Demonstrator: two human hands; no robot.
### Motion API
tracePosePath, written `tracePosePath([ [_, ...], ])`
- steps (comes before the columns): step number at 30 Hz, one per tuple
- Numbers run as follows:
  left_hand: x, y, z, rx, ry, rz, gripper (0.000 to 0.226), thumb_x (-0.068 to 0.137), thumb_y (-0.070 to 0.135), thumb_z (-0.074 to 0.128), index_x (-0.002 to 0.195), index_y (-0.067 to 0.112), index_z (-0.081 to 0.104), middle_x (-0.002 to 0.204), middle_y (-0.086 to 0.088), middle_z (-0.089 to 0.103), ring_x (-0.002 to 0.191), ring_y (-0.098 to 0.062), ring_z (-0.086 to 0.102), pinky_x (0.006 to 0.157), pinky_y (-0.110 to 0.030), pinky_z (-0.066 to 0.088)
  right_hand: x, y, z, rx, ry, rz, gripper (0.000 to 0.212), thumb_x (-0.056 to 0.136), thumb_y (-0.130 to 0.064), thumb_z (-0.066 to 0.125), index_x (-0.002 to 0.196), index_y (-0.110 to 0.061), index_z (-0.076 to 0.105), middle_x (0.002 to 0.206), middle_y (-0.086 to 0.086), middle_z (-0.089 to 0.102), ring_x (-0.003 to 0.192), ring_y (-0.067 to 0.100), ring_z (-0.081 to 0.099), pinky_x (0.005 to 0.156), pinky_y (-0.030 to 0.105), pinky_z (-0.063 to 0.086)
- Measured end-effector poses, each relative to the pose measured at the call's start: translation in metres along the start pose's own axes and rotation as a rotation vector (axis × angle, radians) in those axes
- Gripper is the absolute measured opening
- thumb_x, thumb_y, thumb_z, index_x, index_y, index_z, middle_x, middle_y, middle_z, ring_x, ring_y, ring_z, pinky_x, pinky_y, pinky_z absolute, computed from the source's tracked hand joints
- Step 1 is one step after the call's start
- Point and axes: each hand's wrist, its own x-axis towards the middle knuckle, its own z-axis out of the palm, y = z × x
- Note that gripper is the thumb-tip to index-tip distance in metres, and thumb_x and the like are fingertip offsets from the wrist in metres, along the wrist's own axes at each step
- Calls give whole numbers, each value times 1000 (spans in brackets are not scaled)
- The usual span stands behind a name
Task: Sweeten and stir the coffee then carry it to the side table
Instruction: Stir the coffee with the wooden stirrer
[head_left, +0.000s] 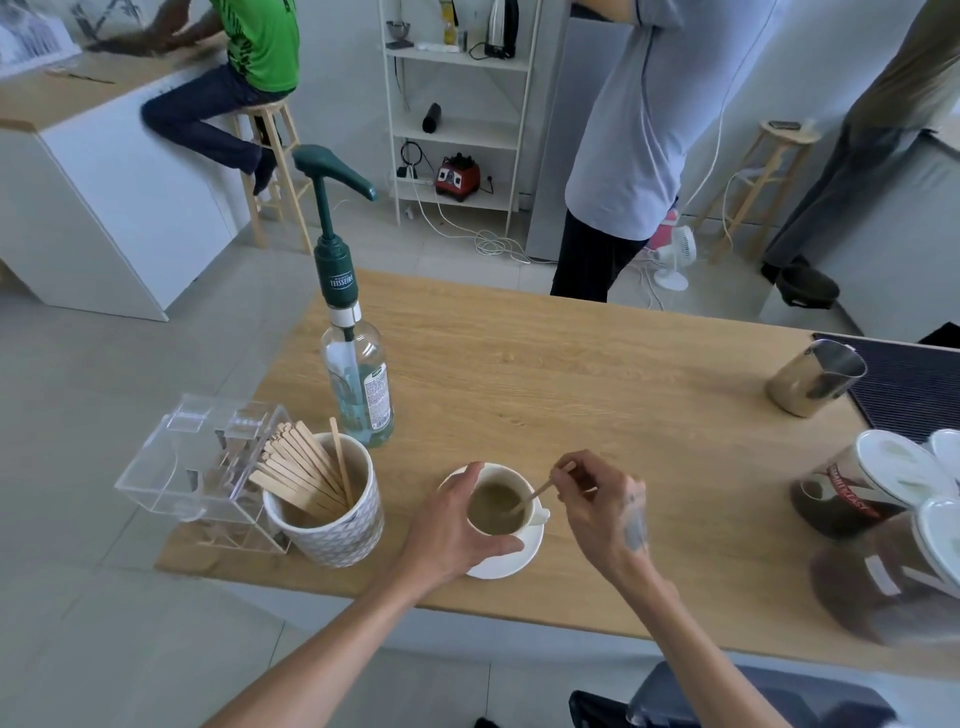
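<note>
Left hand wraps its fingers around the white coffee cup from the nine o'clock side, steadying it on its saucer. Right hand, at three o'clock of the cup, pinches a wooden stirrer whose lower end dips into the coffee. At nine o'clock of the cup stands a patterned pot of stirrers, touching a clear acrylic box. At eleven o'clock rises a syrup pump bottle. Everything rests on the wooden table.
</note>
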Motion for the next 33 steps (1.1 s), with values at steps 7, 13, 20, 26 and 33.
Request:
tracePosePath([
  [7, -1, 0, -4, 21, -14, 23, 115, 62, 58, 90, 157, 22, 36, 156, 2, 47, 143, -18, 44, 112, -32, 41, 7, -4, 8, 49, 32, 103, 9, 84, -13, 72, 78, -20, 74, 66, -4, 73, 62, 17, 72, 63, 38, 59],
  [13, 1, -4, -7, 15, 7, 41, 101, 55, 68, 86, 139, 24, 50, 130, 5, 64, 123, -20, 58, 93, -32, 49, -6, -6, 15, 104, 82, 151, 15, 86, -14, 72, 77, -26, 72, 65, -6, 73, 63, 18, 73, 64, 42, 60],
  [20, 1, -9, -11, 0, 1, 54, 111, 60, 58, 92, 151, 20, 42, 142, 2, 59, 131, -20, 54, 99, -30, 45, -14, 0, 8, 122, 117, 178, 19, 85, -12, 72, 75, -28, 72, 65, -5, 73, 63, 18, 74, 65, 49, 60],
  [26, 5, -13, -9, 12, -13, 67, 100, 55, 66, 88, 136, 24, 48, 123, 6, 66, 117, -20, 61, 91, -35, 52, -23, -9, 14, 231, 23, 216, 17, 85, -8, 74, 76, -23, 76, 64, -8, 75, 62, 11, 75, 68, 50, 61],
  [33, 6, -14, -8, 17, -12, 58, 103, 56, 65, 88, 141, 25, 46, 130, 5, 63, 120, -19, 58, 90, -33, 49, -20, -6, 14, 252, 99, 255, 17, 87, -12, 73, 78, -26, 75, 65, -5, 75, 64, 13, 75, 69, 52, 62],
])
